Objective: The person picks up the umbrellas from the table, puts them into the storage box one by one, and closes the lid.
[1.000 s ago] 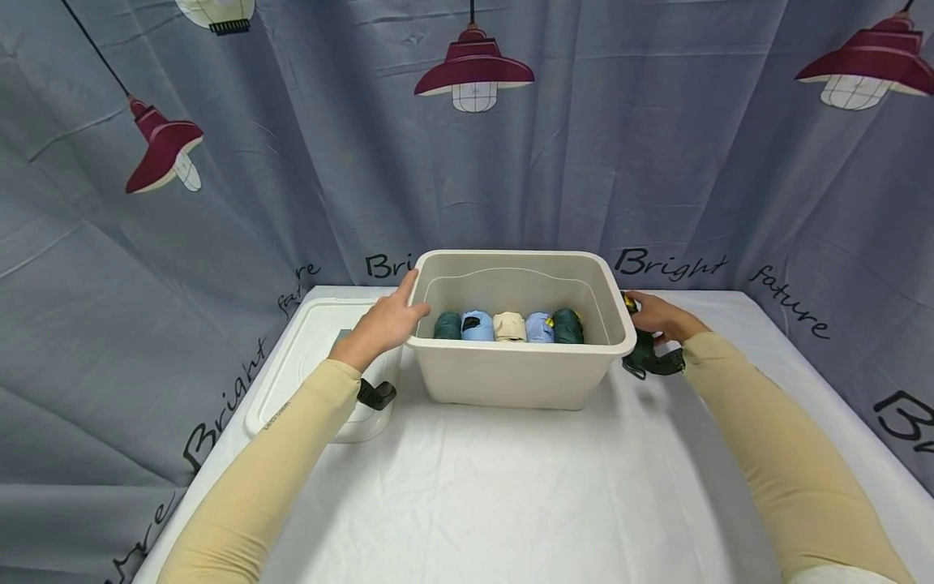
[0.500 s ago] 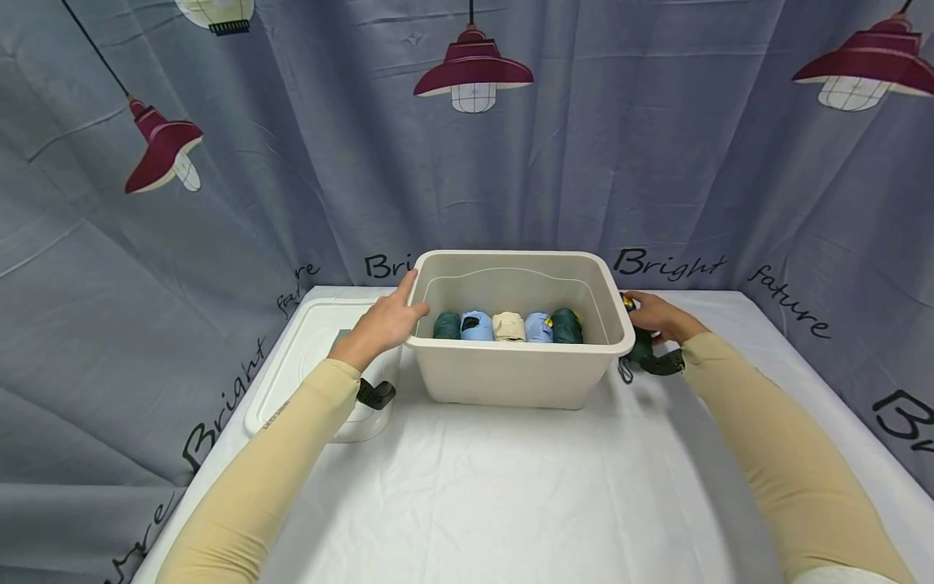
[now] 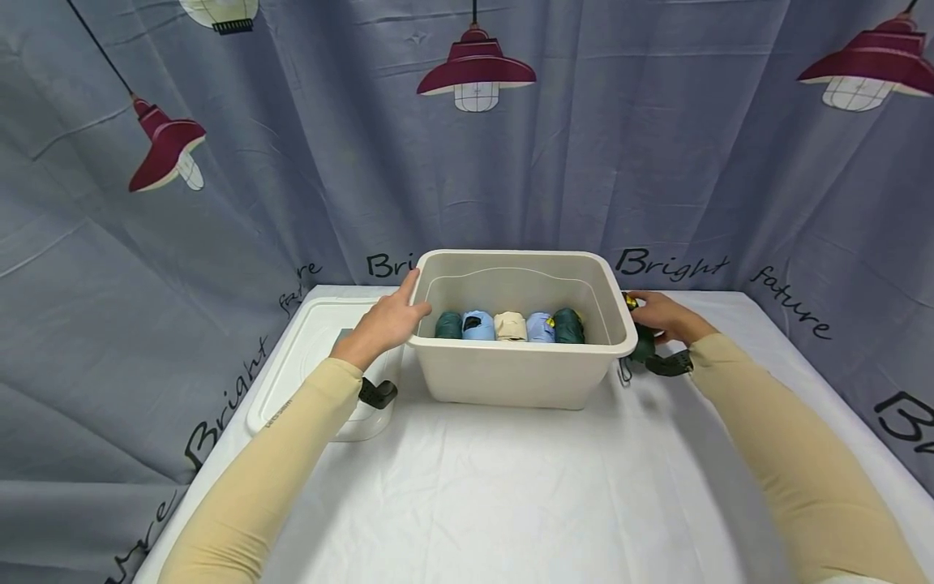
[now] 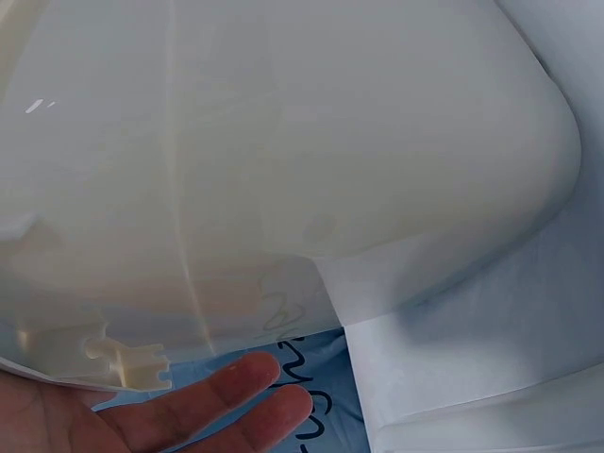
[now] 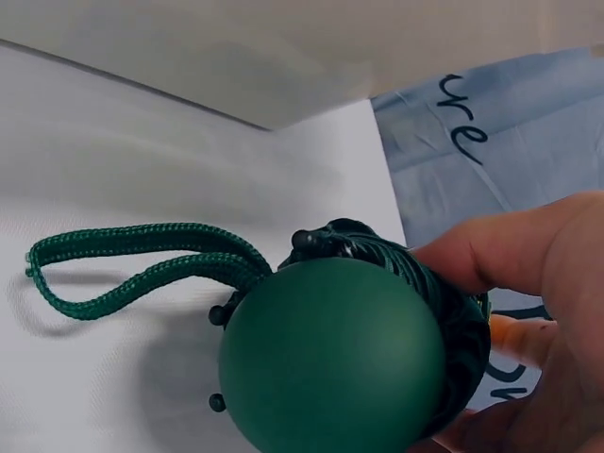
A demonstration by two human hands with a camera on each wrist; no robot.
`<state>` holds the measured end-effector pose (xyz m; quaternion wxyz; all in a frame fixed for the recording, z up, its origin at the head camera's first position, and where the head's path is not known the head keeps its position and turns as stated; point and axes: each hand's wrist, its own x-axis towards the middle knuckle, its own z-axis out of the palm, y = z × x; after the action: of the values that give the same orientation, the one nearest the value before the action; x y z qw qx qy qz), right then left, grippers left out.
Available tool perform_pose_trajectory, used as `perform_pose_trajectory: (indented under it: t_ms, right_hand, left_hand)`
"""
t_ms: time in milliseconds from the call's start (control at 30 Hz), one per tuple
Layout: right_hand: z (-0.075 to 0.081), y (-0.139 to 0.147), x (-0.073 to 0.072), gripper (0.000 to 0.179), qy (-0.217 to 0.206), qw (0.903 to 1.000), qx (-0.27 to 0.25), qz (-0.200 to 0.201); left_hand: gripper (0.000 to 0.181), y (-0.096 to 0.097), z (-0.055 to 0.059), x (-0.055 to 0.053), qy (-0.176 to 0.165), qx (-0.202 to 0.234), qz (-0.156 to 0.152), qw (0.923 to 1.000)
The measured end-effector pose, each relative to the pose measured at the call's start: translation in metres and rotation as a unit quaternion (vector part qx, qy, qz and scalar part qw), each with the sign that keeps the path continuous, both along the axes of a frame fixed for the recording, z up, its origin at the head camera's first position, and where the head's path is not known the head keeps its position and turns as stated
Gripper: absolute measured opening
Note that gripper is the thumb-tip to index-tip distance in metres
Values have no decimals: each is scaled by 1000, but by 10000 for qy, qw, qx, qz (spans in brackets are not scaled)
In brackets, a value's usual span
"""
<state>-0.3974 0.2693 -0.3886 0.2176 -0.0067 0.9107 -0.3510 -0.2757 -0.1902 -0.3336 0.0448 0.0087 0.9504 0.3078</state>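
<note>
In the head view a cream storage box point(image 3: 503, 375) stands at the table's far side. My left hand point(image 3: 383, 326) holds its left rim, thumb over the edge; in the left wrist view two fairly straight fingers point(image 4: 222, 392) show below the rim. Right of the box my right hand point(image 3: 671, 318) grips a folded green umbrella point(image 5: 330, 359) by its rolled canopy. Its rounded handle end and looped cord point(image 5: 142, 255) face the right wrist camera. Several rolled bundles lie in a row inside the box: green point(image 3: 448, 325), blue point(image 3: 478, 326), cream point(image 3: 510, 327), blue, green.
A white lid point(image 3: 292, 365) lies on the table left of the box, partly under my left forearm. White cloth point(image 3: 511, 495) covers the table. Behind it hangs a grey-blue curtain point(image 3: 321, 178) printed with lamps and lettering.
The umbrella's dark cord has swung a little and now hangs beside the box's right end. My right forearm has shifted slightly right; my left hand and the box have stayed put.
</note>
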Motion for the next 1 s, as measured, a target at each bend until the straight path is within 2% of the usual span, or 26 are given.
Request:
perform_pose_trajectory:
  t_ms: [400, 1000]
  right_hand:
    - [20, -2, 8, 89, -60, 9996, -218, -140]
    - [56, -4, 23, 92, 291, 9993, -241, -19]
  left_hand:
    - [78, 1, -1, 0, 78, -75, -15, 9999]
    - [78, 1, 2, 2, 57, -94, -30, 9999]
